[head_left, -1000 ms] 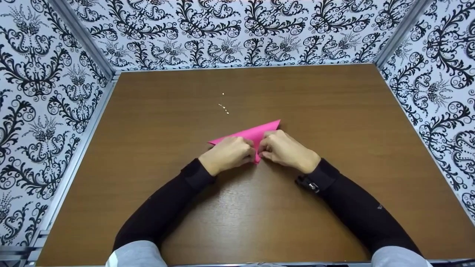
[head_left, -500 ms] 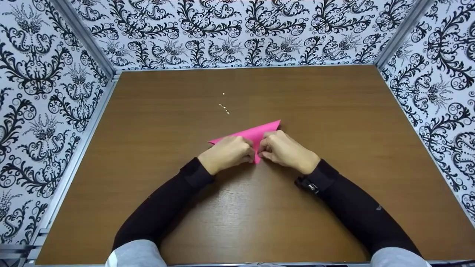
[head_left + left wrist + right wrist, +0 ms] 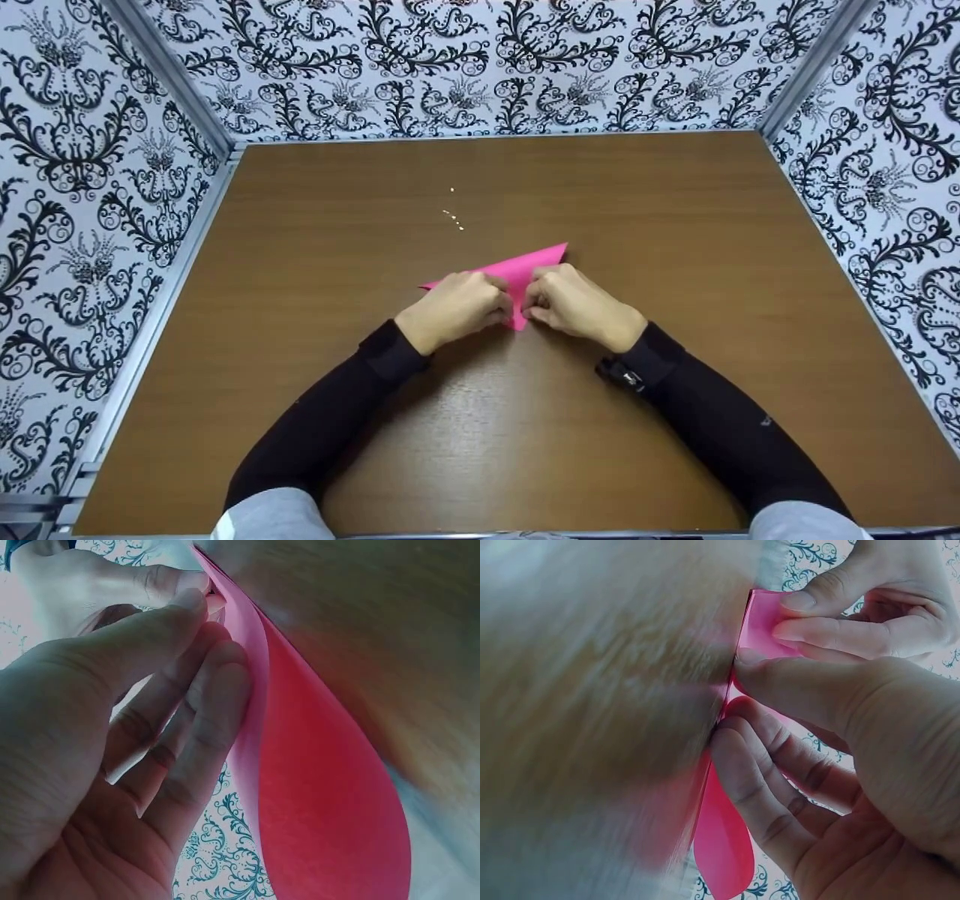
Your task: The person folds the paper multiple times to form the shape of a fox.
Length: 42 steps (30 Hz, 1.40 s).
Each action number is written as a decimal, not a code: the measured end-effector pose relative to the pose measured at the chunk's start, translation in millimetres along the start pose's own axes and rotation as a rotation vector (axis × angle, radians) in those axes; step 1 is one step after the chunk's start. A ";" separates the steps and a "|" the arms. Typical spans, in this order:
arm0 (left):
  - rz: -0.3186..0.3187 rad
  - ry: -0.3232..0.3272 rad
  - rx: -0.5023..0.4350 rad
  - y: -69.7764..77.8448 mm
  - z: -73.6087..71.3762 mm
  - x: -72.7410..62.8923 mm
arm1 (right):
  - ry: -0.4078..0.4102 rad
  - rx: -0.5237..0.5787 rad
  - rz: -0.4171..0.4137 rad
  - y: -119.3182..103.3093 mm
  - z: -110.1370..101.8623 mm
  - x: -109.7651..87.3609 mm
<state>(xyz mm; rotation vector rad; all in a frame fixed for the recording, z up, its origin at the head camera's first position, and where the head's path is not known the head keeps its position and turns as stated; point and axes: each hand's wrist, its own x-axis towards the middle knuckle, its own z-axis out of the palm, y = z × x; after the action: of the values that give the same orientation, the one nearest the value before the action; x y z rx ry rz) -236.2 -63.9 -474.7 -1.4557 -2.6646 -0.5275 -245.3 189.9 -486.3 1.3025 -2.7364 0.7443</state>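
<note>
A pink sheet of paper (image 3: 517,270) lies bent over on the brown table, one corner pointing toward the person. My left hand (image 3: 459,306) pinches it near that corner, with thumb and fingertips together at its edge. Just to the right, my right hand (image 3: 579,304) pinches the same sheet, its thumb on one side and curled fingers on the other. In the left wrist view the paper (image 3: 330,787) bulges into a rounded loop beside the fingers. The right wrist view has both hands close together along the paper's straight lower edge, with a loop of paper (image 3: 724,844) hanging past the right fingers.
The wooden table (image 3: 675,217) is bordered by metal rails and walls with black-and-white patterned covering (image 3: 480,67). A few tiny pale specks (image 3: 453,217) lie behind the paper. Both forearms wear black sleeves (image 3: 330,420).
My left hand has shifted slightly to the left and away from the person along the paper. The right hand and the sheet stay almost where they were.
</note>
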 end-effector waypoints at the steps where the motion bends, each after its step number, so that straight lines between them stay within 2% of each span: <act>1: -0.005 0.000 0.005 0.1 -0.1 -0.7 | 0.000 0.003 0.000 -0.2 -0.3 -0.1; 11: -0.026 0.001 0.081 -0.7 5.0 -8.4 | -0.006 -0.008 0.011 -1.3 0.2 0.4; 16: 0.005 0.015 0.098 -1.8 7.4 -11.3 | 0.000 -0.009 0.002 -1.6 1.6 0.4; 26: 0.021 0.046 0.087 -2.6 9.2 -11.4 | 0.009 0.007 0.006 -2.1 -0.5 0.6; 36: 0.000 0.035 0.060 0.5 10.0 -8.2 | 0.014 0.024 0.014 -2.8 -0.7 0.3; 42: 0.004 0.044 0.075 2.7 10.5 -8.5 | 0.001 0.024 0.017 -2.9 -1.8 0.7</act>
<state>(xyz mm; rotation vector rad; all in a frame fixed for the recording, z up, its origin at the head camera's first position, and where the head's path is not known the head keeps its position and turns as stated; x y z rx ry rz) -228.1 -66.0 -485.7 -1.4123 -2.6170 -0.4486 -243.9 188.6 -483.4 1.2852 -2.7495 0.7806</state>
